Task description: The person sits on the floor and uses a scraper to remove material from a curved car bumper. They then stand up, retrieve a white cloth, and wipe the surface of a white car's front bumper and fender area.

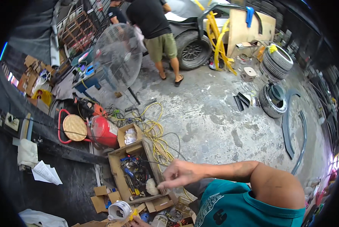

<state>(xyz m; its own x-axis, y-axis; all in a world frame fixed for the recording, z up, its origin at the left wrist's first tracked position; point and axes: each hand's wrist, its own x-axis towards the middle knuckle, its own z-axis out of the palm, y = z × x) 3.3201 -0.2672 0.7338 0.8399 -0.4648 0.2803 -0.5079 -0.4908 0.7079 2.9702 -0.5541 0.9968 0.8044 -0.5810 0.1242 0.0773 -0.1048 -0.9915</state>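
At the lower edge, my left hand is partly cut off. It is closed around a yellow piece beside a white round hollow container; whether the two are joined is unclear. My right arm reaches across from the right. Its hand hovers over the edge of a wooden box, fingers loosely bent and thumb apart. By the thumb tip is a fluffy cream-coloured pad; whether they touch I cannot tell. Inside the box lie tools, including a blue-handled one, and dark cables.
Small cardboard boxes crowd the near side. Beyond are a red drum, a round stool, yellow hose and a large fan. Two people stand beside a car. Tyres and curved dark strips lie rightward.
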